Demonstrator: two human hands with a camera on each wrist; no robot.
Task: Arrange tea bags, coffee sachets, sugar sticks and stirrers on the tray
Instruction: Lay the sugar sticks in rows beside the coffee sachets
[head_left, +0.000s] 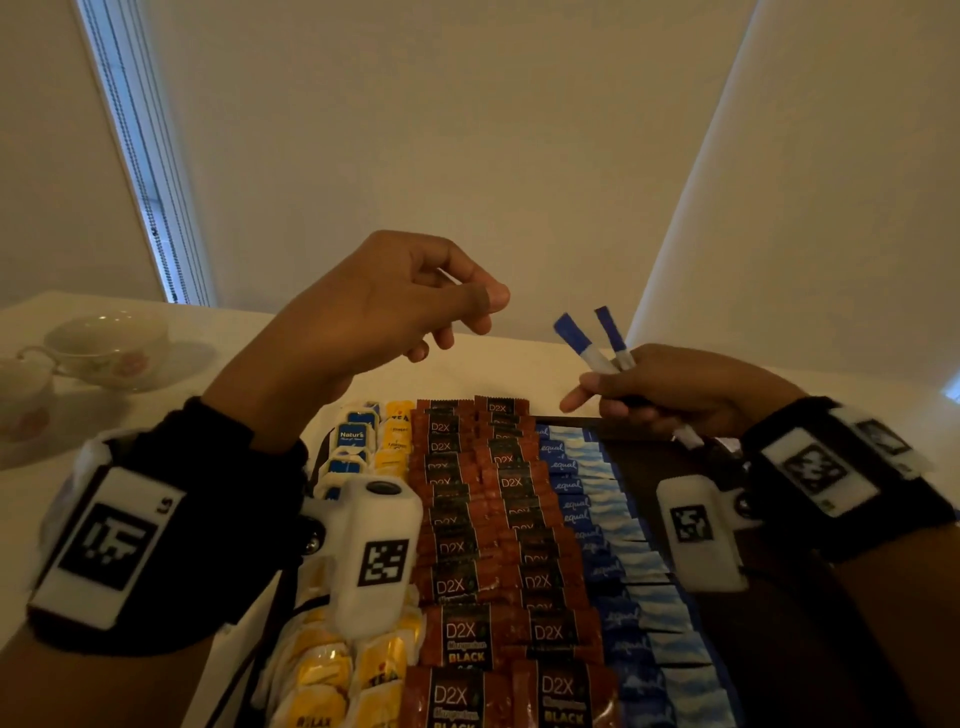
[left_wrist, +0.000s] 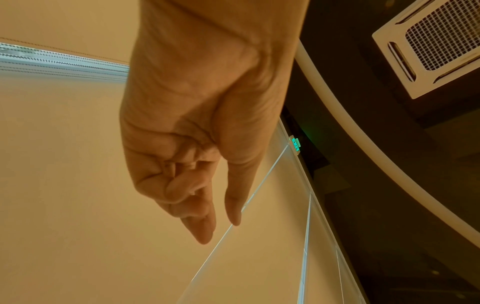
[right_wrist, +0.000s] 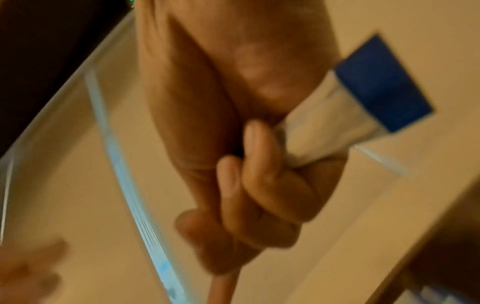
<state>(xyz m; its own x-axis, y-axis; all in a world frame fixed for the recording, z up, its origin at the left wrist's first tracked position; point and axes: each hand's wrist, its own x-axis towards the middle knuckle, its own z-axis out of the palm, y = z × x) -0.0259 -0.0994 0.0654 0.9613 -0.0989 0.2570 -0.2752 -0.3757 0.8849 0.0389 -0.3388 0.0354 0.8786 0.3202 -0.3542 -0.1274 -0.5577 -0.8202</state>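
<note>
My right hand (head_left: 613, 395) grips two blue-and-white sticks (head_left: 587, 343) above the far right end of the dark tray (head_left: 670, 467); their blue ends point up. In the right wrist view, that hand (right_wrist: 259, 174) is wrapped round the sticks (right_wrist: 363, 102), though the picture is blurred. My left hand (head_left: 467, 319) is raised over the tray's far end and holds nothing. Its thumb and forefinger (left_wrist: 205, 230) are stretched out and apart. Along the tray run rows of yellow and blue tea bags (head_left: 363, 441), red-brown D2X coffee sachets (head_left: 483, 519) and blue "equal" sachets (head_left: 597, 519).
Two flowered teacups (head_left: 104, 348) stand on the white table (head_left: 509, 364) at the far left. A bare strip of dark tray lies to the right of the blue sachets, under my right wrist. A wall and a window blind rise behind the table.
</note>
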